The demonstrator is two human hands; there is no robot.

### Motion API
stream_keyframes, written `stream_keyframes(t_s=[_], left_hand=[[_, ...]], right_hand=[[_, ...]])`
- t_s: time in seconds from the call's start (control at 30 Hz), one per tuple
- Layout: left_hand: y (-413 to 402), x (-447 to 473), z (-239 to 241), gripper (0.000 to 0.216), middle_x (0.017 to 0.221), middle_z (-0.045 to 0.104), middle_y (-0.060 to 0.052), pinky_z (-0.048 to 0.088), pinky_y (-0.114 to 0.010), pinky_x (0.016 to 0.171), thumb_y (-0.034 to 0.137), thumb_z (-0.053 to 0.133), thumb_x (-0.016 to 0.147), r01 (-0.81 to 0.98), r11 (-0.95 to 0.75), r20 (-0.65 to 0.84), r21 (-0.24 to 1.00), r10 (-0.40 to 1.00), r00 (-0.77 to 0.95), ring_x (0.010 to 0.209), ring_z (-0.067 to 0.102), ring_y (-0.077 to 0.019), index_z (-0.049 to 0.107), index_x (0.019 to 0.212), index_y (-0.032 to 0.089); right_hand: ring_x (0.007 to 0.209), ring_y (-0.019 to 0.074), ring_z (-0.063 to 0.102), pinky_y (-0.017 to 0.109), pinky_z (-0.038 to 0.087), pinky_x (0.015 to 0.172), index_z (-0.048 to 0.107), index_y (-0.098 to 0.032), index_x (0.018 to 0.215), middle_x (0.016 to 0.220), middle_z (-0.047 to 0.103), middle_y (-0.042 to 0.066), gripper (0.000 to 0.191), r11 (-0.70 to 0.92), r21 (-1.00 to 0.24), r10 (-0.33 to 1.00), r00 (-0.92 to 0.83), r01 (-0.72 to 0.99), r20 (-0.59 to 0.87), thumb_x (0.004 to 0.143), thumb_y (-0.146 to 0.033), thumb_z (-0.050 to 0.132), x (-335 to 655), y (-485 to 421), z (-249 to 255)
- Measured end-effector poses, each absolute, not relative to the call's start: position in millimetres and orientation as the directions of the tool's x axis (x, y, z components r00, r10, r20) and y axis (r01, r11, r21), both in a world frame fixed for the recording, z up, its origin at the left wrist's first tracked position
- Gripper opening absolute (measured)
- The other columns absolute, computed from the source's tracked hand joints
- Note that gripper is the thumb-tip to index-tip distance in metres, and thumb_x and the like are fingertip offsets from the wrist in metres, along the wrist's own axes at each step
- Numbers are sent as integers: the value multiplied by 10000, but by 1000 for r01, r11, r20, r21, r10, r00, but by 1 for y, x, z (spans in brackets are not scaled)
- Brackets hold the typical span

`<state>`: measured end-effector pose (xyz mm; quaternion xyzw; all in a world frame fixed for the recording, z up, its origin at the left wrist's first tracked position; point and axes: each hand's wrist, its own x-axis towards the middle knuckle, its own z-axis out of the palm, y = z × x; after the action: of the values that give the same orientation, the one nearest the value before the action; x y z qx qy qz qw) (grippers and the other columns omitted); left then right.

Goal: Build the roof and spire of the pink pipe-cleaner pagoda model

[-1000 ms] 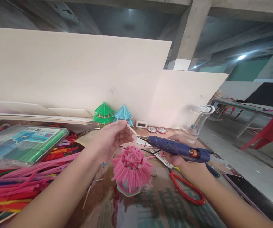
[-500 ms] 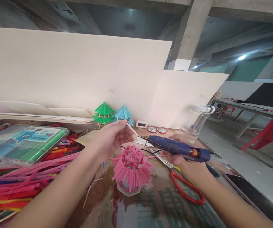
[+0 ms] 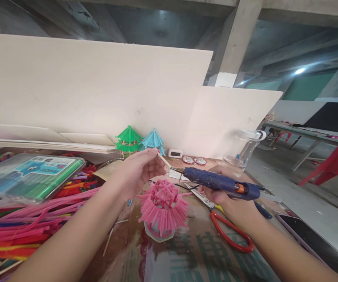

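Observation:
Between the thumb and fingertips of my left hand [image 3: 144,168] is a thin pale wooden stick [image 3: 165,161], pointing down to the right. My right hand [image 3: 216,192] is wrapped round a dark blue glue gun [image 3: 213,181], whose nozzle meets or nearly meets the stick's lower end. Below both hands stands a pink pagoda-like model [image 3: 164,207] with a fringed roof of fuzzy strips, on a pale many-sided base. Red-handled scissors [image 3: 230,235] lie under my right wrist.
Bundles of coloured pipe cleaners [image 3: 16,231] and a clear plastic case [image 3: 33,176] fill the left side. Green [image 3: 129,137] and blue [image 3: 153,141] models stand behind, near a small digital clock [image 3: 175,153]. A clear jug [image 3: 242,150] and a phone [image 3: 313,243] are on the right.

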<state>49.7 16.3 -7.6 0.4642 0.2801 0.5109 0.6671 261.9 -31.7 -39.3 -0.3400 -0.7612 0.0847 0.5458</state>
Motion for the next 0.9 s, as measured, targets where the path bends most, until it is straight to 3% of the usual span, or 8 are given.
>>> stream_keyframes(t_s=[0.4, 0.5, 0.63, 0.8, 0.9], left_hand=[[17, 45, -7, 235, 575, 645, -29, 499, -218, 574, 245, 668, 812, -400, 59, 102, 915, 924, 368, 542, 608, -119, 627, 618, 119], [17, 42, -5, 232, 574, 643, -27, 503, -226, 586, 239, 657, 821, -403, 55, 101, 914, 929, 356, 538, 597, -115, 635, 621, 123], [16, 38, 1, 252, 574, 629, -25, 486, -224, 576, 273, 654, 815, -372, 22, 109, 928, 939, 326, 547, 581, -115, 633, 613, 124], [19, 32, 4, 239, 618, 633, -5, 472, -237, 627, 355, 722, 735, -234, -197, 243, 952, 952, 187, 600, 571, -122, 615, 654, 158], [22, 27, 4, 300, 639, 625, 12, 456, -250, 659, 448, 745, 695, -19, -427, 426, 904, 898, 109, 645, 571, -137, 612, 705, 179]], right_hand=[[477, 148, 509, 289, 425, 499, 550, -216, 694, 479, 528, -26, 559, 695, -631, 709, -184, 345, 681, 730, -774, 532, 267, -29, -45], [484, 151, 495, 307, 441, 562, 564, -217, 797, 472, 510, -46, 537, 653, -691, 755, -190, 309, 628, 762, -751, 530, 268, -25, -50], [613, 157, 565, 287, 466, 632, 573, -208, 723, 607, 605, 5, 443, 581, -716, 810, -188, 387, 555, 847, -628, 506, 274, -14, -56], [883, 203, 628, 304, 491, 776, 656, -198, 797, 896, 712, 58, 350, 414, -700, 893, -113, 582, 435, 842, -519, 525, 290, 18, -49], [828, 229, 640, 329, 497, 728, 684, -170, 890, 850, 715, 58, 340, 240, -694, 946, -2, 679, 324, 789, -489, 624, 299, 48, -46]])
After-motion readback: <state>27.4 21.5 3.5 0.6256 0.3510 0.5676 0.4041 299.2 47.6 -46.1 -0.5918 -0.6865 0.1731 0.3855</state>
